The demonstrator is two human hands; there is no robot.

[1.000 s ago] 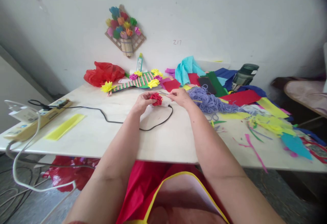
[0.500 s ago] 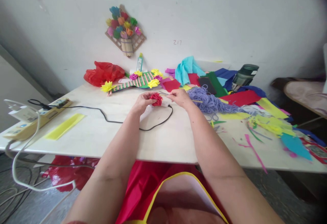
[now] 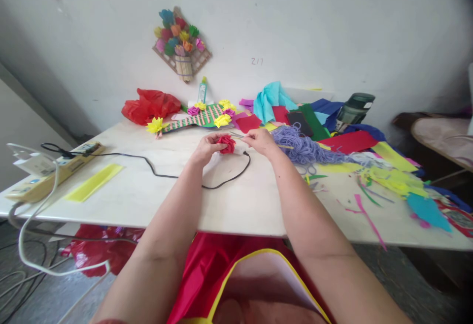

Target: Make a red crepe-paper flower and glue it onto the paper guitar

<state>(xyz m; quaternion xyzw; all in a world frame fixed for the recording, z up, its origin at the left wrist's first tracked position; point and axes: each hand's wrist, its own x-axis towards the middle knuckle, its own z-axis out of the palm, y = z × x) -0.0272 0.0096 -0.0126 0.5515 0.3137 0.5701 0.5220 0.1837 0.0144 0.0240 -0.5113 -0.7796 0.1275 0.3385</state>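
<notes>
Sitting nearly finished, a red flower (image 3: 225, 143) is gripped by the left hand (image 3: 207, 147); a thin stick (image 3: 238, 136) is pinched by the right hand (image 3: 259, 140).

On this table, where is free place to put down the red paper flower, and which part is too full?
Bare tabletop lies along the near edge, between the black cable and the person's arms. Another free patch sits between the yellow strip and that cable. The right side is crowded with purple yarn and paper scraps. The left hand holds the red paper flower.
</notes>
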